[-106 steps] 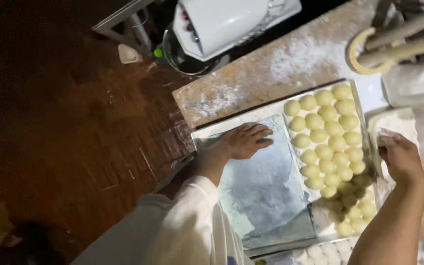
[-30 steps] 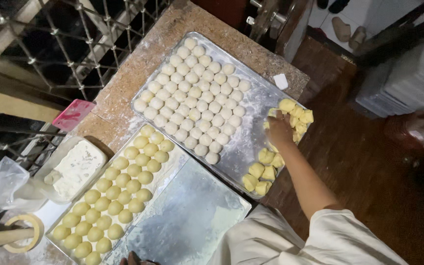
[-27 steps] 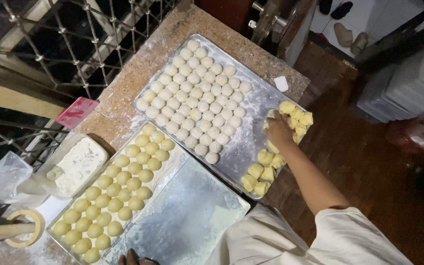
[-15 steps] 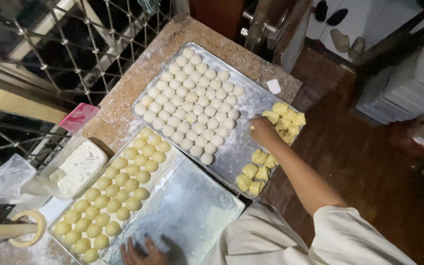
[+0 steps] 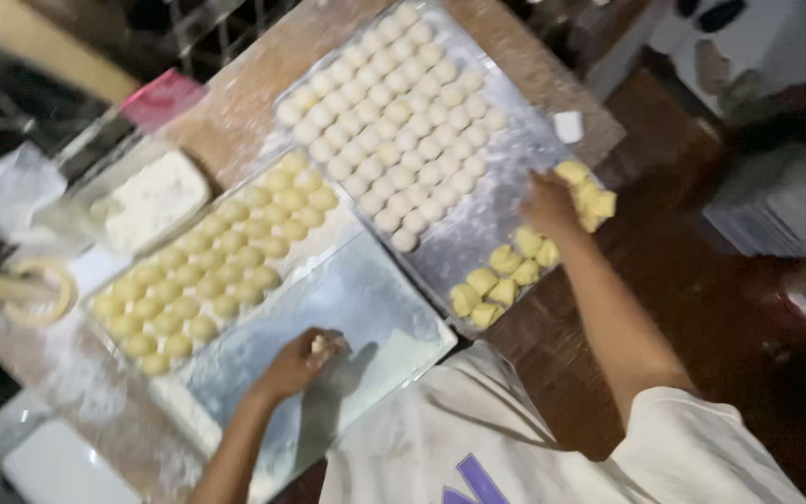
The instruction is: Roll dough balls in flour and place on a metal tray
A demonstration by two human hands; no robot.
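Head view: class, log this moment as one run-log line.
left hand: holds dough piece over near tray | right hand: on yellow dough pieces, far tray | yellow balls in rows

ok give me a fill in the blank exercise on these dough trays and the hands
1. The left hand rests on the floured tray and holds a small piece of ____.
2. The right hand reaches the yellow dough pieces at the ____ tray's edge.
3. The far tray carries rows of ____ dough balls.
4. The yellow dough balls on the near tray lie to the ____ of the left hand.

Missing words: dough; far; white; left
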